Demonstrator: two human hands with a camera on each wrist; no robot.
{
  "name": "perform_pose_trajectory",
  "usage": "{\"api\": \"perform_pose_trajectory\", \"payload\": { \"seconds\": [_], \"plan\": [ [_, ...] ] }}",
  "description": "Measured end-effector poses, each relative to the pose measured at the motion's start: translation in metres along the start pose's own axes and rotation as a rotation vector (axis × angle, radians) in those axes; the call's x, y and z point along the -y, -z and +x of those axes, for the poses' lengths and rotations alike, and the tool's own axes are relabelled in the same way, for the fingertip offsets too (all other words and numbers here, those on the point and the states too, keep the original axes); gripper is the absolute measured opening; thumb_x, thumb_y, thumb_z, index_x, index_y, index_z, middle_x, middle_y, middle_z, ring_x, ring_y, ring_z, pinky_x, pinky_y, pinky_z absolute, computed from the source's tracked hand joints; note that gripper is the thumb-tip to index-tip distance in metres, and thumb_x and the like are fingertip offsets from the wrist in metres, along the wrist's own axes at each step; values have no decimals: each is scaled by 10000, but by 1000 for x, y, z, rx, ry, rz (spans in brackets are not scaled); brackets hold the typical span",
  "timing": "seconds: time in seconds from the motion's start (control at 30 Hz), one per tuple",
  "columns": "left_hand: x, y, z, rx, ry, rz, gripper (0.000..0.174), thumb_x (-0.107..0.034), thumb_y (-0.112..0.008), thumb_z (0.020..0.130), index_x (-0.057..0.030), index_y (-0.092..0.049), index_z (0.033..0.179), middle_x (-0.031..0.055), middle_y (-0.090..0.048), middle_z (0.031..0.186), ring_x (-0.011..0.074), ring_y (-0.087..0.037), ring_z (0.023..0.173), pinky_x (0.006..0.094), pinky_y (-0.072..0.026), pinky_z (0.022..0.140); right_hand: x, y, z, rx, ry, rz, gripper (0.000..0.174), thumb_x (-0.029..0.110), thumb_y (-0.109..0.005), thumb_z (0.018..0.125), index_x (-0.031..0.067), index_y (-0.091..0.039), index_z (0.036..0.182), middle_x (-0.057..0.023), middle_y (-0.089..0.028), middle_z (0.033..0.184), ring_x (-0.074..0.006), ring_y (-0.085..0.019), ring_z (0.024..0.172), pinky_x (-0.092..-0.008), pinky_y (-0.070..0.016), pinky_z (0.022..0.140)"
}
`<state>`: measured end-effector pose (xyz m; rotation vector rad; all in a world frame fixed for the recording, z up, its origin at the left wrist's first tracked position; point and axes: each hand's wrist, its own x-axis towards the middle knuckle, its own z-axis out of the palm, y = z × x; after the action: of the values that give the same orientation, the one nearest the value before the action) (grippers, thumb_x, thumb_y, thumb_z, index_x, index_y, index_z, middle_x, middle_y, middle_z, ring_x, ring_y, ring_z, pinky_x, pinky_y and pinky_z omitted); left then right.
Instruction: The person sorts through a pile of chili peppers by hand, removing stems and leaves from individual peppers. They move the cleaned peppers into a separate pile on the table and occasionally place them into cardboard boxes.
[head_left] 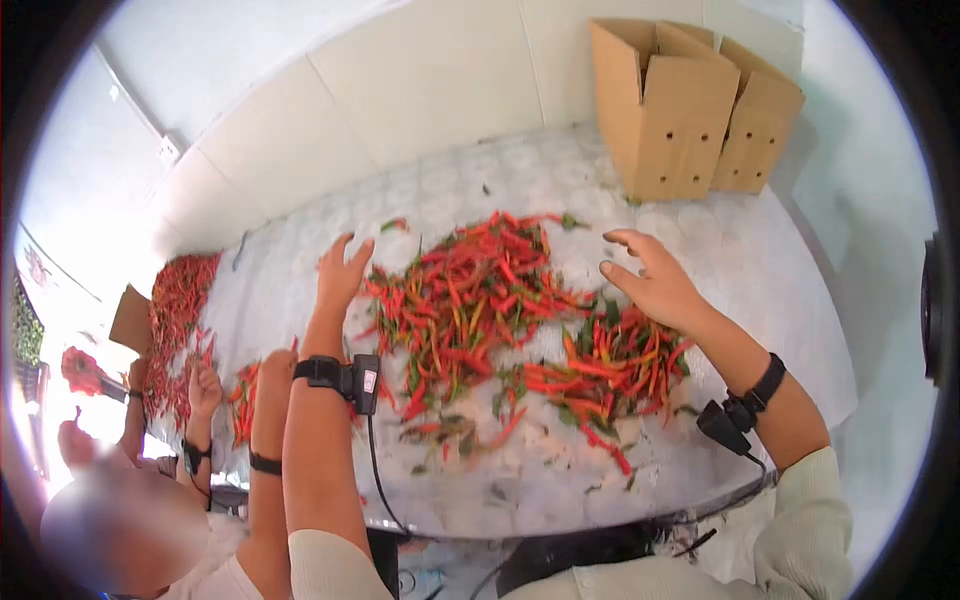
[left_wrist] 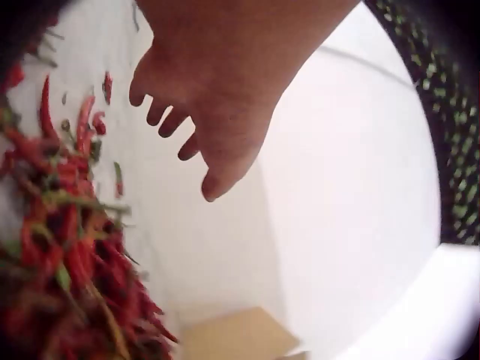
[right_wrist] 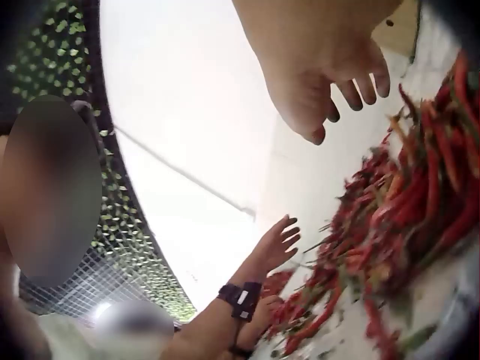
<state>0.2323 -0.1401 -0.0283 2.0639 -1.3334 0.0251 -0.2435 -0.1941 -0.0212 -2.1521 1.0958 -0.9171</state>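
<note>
Apparently mid-air — left hand (head_left: 342,274) and right hand (head_left: 662,288), near red chilies (head_left: 478,290).

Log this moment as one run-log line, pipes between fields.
left hand: open, empty | right hand: open, empty | chili peppers: heaped between hands on table | cardboard boxes: flaps up, far right

Left hand (head_left: 342,275), at ten o'clock, has fingers spread, its forearm pointing to twelve. Right hand (head_left: 655,288), at three o'clock, has fingers loosely bent, its forearm pointing toward ten.
</note>
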Motion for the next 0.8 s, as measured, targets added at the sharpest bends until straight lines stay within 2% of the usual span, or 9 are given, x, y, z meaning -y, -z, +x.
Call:
{"api": "perform_pose_trajectory", "payload": {
  "seconds": [0.03, 0.17, 0.27, 0.37, 0.4, 0.47, 0.53, 0.63, 0.8],
  "plan": [
    [18, -8, 10, -23, 13, 79, 722, -573, -599, 886, -5, -567, 1332, 234, -611, 1294, 396, -529, 1255, 439, -388, 1075, -20, -8, 16, -11, -79, 8, 521, 369, -656, 890, 50, -572, 1293, -211, -586, 1263, -370, -543, 1204, -421, -435, 1018],
    [38, -18, 28, 51, 471, 118, 705, -532, -570, 914, 1, -525, 1372, 193, -641, 1256, 361, -536, 1260, 426, -410, 1054, -52, -28, 75, -78, -313, -70, 566, 394, -633, 899, 19, -556, 1317, -230, -563, 1324, -357, -514, 1261, -407, -407, 1061],
    [22, -24, 41, 21, 397, -183, 675, -514, -560, 934, 0, -522, 1370, 182, -666, 1195, 342, -567, 1216, 415, -419, 1033, -51, -64, 113, -84, -225, -132, 554, 371, -622, 909, 0, -552, 1314, -236, -560, 1330, -358, -517, 1257, -405, -409, 1062],
    [66, -60, 79, 111, -12, -73, 625, -512, -538, 957, 8, -580, 1302, 165, -684, 1134, 306, -613, 1132, 380, -446, 996, -32, -104, 144, 85, -155, -80, 528, 342, -618, 904, -11, -563, 1294, -243, -574, 1289, -370, -539, 1213, -419, -427, 1040],
    [55, -60, 85, 170, -157, 33, 509, -439, -589, 958, 3, -652, 1202, 162, -686, 1125, 279, -636, 1081, 356, -467, 966, -28, -118, 153, 60, -56, -75, 517, 336, -616, 905, -7, -569, 1288, -239, -581, 1276, -370, -544, 1200, -422, -433, 1031],
    [45, -75, 89, 247, -158, -210, 414, -364, -627, 950, -7, -682, 1151, 156, -684, 1130, 272, -632, 1088, 358, -468, 967, -28, -148, 162, 25, 131, -66, 495, 325, -613, 905, -1, -580, 1276, -229, -594, 1249, -372, -556, 1175, -426, -446, 1013],
    [36, -84, 82, 318, -160, -396, 282, -225, -676, 924, -32, -700, 1128, 134, -687, 1134, 269, -622, 1104, 361, -460, 982, -14, -152, 173, 123, 159, -56, 470, 320, -599, 913, 12, -592, 1267, -211, -608, 1226, -367, -560, 1168, -429, -452, 1002],
    [-8, -79, 55, 382, -303, -320, 275, -214, -660, 928, -39, -698, 1137, 110, -683, 1151, 255, -614, 1118, 354, -455, 995, -10, -168, 181, 238, 267, -24, 441, 325, -567, 936, 24, -605, 1256, -188, -624, 1201, -356, -563, 1165, -431, -456, 988],
    [-42, -76, 13, 573, -262, -487, 274, -204, -634, 941, -39, -685, 1154, 105, -661, 1207, 246, -590, 1156, 350, -436, 1022, 8, -151, 169, 543, 282, 35, 444, 357, -518, 978, 29, -602, 1266, -185, -630, 1218, -344, -577, 1157, -419, -458, 985]
  ]
}}
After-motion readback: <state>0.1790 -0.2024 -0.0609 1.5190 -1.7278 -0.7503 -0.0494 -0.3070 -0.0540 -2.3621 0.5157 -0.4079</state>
